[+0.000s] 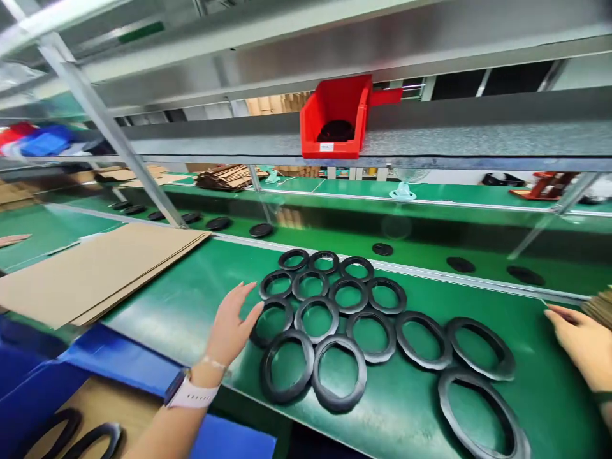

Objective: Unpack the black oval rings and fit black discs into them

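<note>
My left hand is spread flat and open, holding nothing, its fingertips touching the outer edge of the leftmost black ring in the cluster of rings lying flat on the green tabletop. I count fourteen rings there: three in the far row, four in the next, then five running out to the right, two nearest me, and one more large ring at the lower right, partly cut by the frame edge; most of them touch their neighbours. My right hand sits at the far right edge of the view, well apart from the left, fingers loosely extended toward a brown stack just beside it; I cannot tell whether it grips anything. Left of the rings lies a pile of flat cardboard sheets. Below the tabletop edge, a blue box with a brown bottom holds at least two more black rings, only partly in view. Beyond the tabletop, a green conveyor carries black round discs, about ten that I can make out, spaced apart. On the shelf above stands one red bin with something dark inside that I cannot identify.
</note>
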Available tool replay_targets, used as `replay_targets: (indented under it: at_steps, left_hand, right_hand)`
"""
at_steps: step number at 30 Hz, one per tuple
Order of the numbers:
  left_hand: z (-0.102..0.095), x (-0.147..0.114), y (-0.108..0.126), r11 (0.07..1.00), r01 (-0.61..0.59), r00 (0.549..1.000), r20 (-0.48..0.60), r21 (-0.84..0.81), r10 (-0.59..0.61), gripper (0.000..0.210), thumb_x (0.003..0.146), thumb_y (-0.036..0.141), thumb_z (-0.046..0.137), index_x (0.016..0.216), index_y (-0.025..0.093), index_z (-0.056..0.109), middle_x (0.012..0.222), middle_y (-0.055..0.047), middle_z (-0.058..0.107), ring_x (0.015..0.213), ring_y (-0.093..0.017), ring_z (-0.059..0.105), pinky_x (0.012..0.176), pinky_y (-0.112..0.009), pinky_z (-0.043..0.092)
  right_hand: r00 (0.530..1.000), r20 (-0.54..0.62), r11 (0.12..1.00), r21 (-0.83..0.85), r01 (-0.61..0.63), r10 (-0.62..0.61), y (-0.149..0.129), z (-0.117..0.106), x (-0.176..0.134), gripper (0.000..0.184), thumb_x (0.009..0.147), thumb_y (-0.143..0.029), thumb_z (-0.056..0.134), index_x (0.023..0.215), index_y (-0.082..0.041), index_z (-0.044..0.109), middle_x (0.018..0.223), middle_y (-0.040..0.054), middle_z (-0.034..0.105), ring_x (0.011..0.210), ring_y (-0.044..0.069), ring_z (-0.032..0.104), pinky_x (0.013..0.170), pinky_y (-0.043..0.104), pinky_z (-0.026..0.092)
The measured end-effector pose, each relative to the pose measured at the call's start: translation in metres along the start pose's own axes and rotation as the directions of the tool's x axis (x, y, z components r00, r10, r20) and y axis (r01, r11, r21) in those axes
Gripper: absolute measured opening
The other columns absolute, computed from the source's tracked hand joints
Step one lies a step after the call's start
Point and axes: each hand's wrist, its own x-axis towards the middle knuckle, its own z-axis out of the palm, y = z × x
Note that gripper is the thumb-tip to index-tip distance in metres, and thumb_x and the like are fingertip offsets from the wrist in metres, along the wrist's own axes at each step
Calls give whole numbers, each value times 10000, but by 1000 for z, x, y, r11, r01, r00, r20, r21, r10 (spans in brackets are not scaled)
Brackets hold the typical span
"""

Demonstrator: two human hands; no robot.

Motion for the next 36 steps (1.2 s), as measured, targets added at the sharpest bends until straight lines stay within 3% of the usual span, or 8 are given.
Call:
replay_targets:
  at_steps: [3,10,15,19,24,28,31,36]
  left_hand:
    - [37,66,20,994,-109,977,185,2,107,560,932,537,435,1350,180,545,1398,-87,587,1409,-268,409,1181,-448,348]
    - [118,153,33,971,-146,903,426,190,53,546,869,272,423,1347,46,561,1334,-195,629,1239,-318,590,1093,-458,430]
    - [146,174,36,963,-84,880,473,258,-50,494,799,244,482,1226,62,649,1187,-191,712,1128,-306,663,991,-393,503]
    - [136,183,45,957,-22,884,453,288,-116,400,797,247,492,1100,104,710,1047,-180,749,1002,-333,695,903,-416,528]
    - [70,157,71,983,185,955,233,5,-181,391,828,471,586,1023,162,727,1174,-169,697,1143,-386,605,1007,-509,467]
    - [29,93,120,491,593,803,422,-638,-421,455,730,457,780,1095,199,693,1165,-93,693,1020,-272,651,849,-372,575]
    - [26,44,162,99,707,679,634,-700,-369,506,649,314,890,1090,189,674,1085,-62,692,905,-180,661,778,-272,595]
    - [43,-16,212,-69,740,626,723,-669,-292,441,697,208,861,1041,222,585,1026,-20,690,951,-173,665,830,-300,603]
  right_hand:
    - [990,-48,991,-18,-132,131,6,3,4,166,632,-492,546,657,-345,617,713,140,637,505,224,488,590,446,391]
    - [999,-37,998,-66,24,-26,0,7,-6,171,863,-281,550,908,-255,713,964,125,680,863,271,615,825,431,458]
    - [869,221,889,-19,457,-442,-101,52,-9,257,945,-170,483,979,-221,732,1077,127,658,1082,256,576,1013,393,412]
    - [695,420,792,108,601,-584,-222,145,-5,170,923,-182,641,1073,-208,716,1094,42,660,1030,159,600,995,274,446]
    - [692,514,834,91,544,-507,-307,244,-10,228,970,-319,645,1071,-114,646,1102,72,625,997,200,610,911,391,525]
    - [701,555,873,101,477,-448,-319,261,-14,212,954,-317,668,934,-107,646,926,46,634,848,166,617,814,340,538]
    - [706,510,865,186,466,-490,-318,242,-18,137,898,-213,696,813,-105,685,881,67,641,823,170,601,811,308,488]
    - [701,368,785,391,480,-611,-298,147,-51,103,885,-242,707,921,-164,764,901,43,640,843,164,591,796,274,458]
